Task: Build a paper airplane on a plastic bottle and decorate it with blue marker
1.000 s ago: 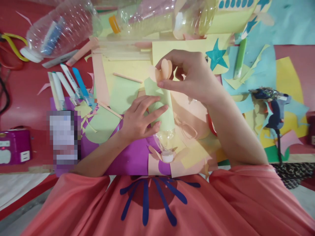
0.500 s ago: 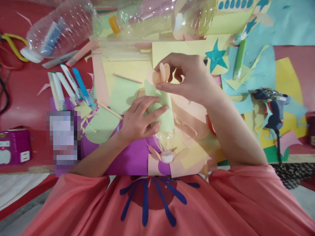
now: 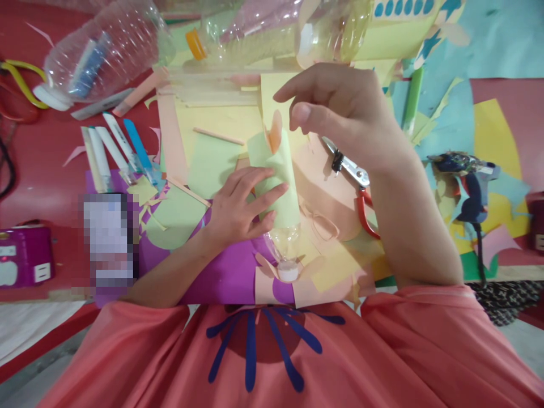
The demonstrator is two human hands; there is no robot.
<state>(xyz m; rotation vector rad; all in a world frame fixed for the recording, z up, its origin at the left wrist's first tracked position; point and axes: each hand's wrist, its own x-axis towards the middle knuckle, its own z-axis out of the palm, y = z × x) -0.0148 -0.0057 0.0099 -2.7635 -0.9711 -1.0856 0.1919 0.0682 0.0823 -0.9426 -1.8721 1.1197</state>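
Observation:
My left hand [image 3: 238, 209] lies curved over a small clear bottle wrapped in light green paper [image 3: 280, 181], pinning it on its side on the paper-strewn table. The bottle's white cap [image 3: 288, 271] points toward me. A peach paper petal piece [image 3: 275, 133] stands at the far end of the green wrap. My right hand [image 3: 340, 113] hovers just above and to the right of that petal piece, thumb and fingers apart, with nothing in them.
Red-handled scissors [image 3: 352, 170] lie under my right wrist. A blue glue gun [image 3: 471, 187] sits at the right. Two large clear bottles [image 3: 102, 51] [image 3: 272, 34] lie at the back. Glue sticks [image 3: 114, 150], a purple box [image 3: 23, 255] and yellow-handled pliers [image 3: 21, 85] are at the left.
My right hand let go of the peach petals at the bottle's far end and rose up and right, uncovering the scissors. The left hand has stayed put.

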